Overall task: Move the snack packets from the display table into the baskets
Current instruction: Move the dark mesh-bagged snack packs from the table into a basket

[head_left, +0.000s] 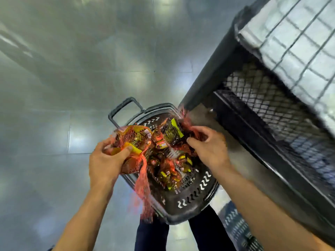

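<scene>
Head view: left hand (pixel 107 160) fingers curl round a netted packet (pixel 135 137); right hand (pixel 208 148) fingers pinch red netting (pixel 190 128) over basket (pixel 195 201).

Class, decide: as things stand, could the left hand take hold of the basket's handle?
Probably not yet. The left hand grips a red net bag of snacks, so it is full. The handle itself stands bare beyond that bag, nothing covering it.

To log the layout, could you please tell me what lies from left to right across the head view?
Left hand → net packet it grips → right hand pinching red netting → display table.
</scene>
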